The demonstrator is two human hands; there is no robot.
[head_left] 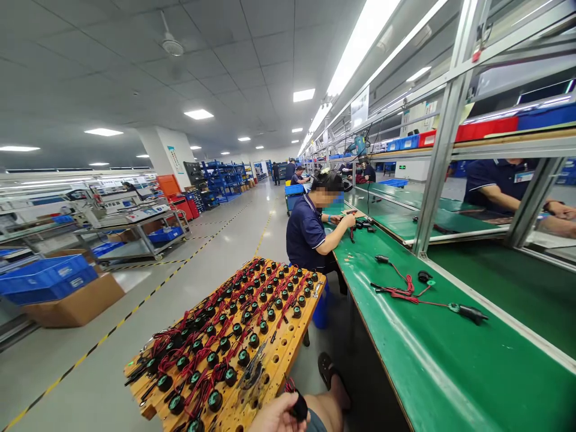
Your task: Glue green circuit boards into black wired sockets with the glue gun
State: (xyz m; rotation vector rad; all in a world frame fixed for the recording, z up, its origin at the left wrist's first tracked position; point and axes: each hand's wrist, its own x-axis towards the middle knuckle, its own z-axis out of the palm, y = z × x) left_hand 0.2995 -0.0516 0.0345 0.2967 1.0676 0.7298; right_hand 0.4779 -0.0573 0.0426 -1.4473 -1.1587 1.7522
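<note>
My left hand [276, 415] shows at the bottom edge, fingers curled round a small black round part with red wire [299, 407]. It sits just right of a wooden peg board [288, 342] loaded with several black round parts and red wires. My right hand is out of the picture. On the green belt [432, 360] lie wired parts: a red and black lead with a black plug [470, 312] and a small black cap [423, 276].
A seated co-worker [310, 231] works at the belt ahead. Across the line, another person's arms [513, 195] rest on the far bench. A metal frame post [438, 159] rises from the belt. Blue bins [45, 277] and carts stand left of the aisle.
</note>
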